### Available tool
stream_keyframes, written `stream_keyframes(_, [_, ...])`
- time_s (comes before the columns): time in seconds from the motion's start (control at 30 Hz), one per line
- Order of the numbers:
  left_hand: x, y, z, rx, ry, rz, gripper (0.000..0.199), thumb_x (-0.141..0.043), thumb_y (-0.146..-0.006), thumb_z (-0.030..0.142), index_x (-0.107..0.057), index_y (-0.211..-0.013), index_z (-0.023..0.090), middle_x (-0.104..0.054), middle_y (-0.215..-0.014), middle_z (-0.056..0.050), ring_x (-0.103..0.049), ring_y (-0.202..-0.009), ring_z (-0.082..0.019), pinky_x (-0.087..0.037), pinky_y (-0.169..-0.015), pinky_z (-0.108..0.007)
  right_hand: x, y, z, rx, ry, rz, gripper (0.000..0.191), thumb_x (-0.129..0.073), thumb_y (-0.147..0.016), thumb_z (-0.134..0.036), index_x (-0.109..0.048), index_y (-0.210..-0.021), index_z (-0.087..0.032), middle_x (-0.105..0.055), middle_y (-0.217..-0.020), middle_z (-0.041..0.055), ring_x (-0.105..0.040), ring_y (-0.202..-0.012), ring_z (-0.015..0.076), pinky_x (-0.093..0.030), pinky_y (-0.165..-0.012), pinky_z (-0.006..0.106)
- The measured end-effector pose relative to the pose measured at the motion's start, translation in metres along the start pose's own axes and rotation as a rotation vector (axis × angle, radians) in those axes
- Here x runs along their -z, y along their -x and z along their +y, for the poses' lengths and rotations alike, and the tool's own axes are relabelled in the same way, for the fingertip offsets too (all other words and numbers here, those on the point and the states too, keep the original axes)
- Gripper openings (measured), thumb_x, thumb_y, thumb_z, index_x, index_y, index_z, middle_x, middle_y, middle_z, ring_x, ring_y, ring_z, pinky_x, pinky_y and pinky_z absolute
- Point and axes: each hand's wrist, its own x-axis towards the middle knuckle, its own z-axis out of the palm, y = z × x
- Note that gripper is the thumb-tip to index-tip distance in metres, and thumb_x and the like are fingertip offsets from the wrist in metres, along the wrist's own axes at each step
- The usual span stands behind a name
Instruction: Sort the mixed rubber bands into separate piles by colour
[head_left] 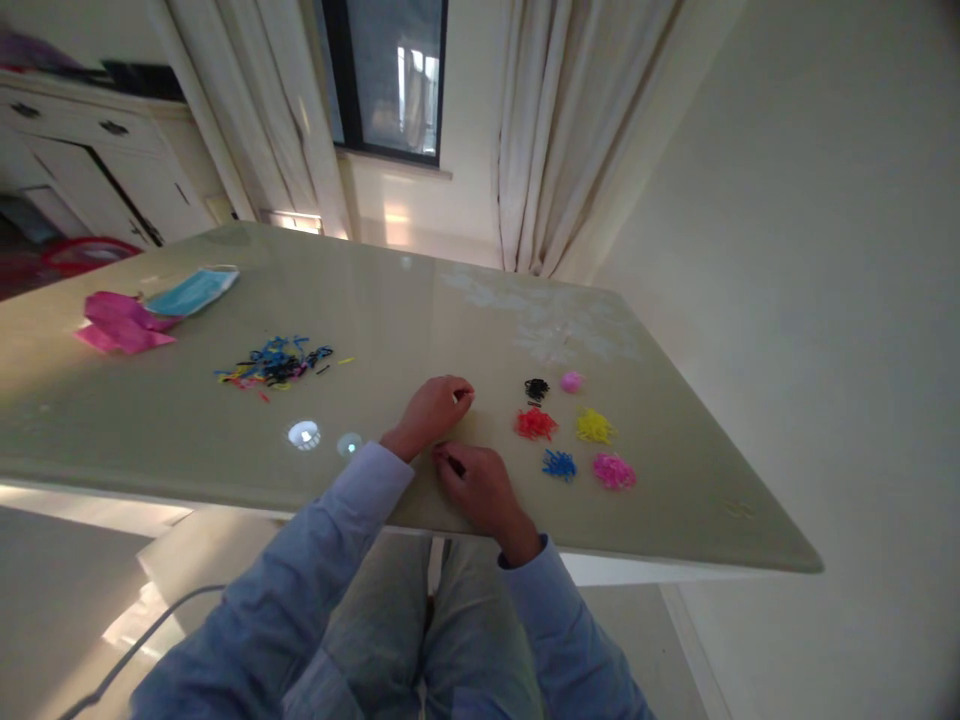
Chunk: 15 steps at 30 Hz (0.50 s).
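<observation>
With your left hand (439, 407) and right hand (484, 487) fingertips pressed together, contents unclear, move low, clear of the loose red rubbery-strip pile (535, 424) at right.

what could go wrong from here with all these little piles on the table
Stray black pieces lie between the black pile and the red pile, so those two colors could easily get mixed.

The blue pile sits just beside the right hand; a sideways sweep might scatter it.

The mixed pile is loose, with bits strewn around its edge, so a brush from the left sleeve could spread it further.
</observation>
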Motion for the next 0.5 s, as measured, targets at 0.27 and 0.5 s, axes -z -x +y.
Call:
stream_keyframes(0.27, [0.004, 0.014, -0.016, -0.029, -0.035, -0.026, 0.024, -0.052, -0.088, 0.022, -0.074, -0.093, 0.016, -0.075, -0.094, -0.009, -0.065, -0.088, -0.02, -0.049, -0.086, -0.032, 0.0, 0.0, -0.001, -0.004, 0.024, 0.002, 0.019, -0.058, -0.091, -0.021, -0.075, -0.099, -0.02, -0.077, -0.086, 0.004, -0.067, -0.072, 0.0165, -0.041, -0.068, 0.024])
stream_keyframes(0.5, [-0.03, -0.061, 0.017, -0.274, -0.036, -0.179, 0.024, -0.055, -0.086, 0.023, -0.076, -0.095, 0.017, -0.074, -0.094, -0.008, -0.065, -0.086, -0.018, -0.049, -0.084, -0.03, -0.003, 0.0, -0.001, -0.017, 0.089, 0.008, 0.019, -0.057, -0.089, -0.019, -0.075, -0.092, -0.019, -0.076, -0.08, 0.0044, -0.065, -0.067, 0.0168, -0.036, -0.061, 0.024])
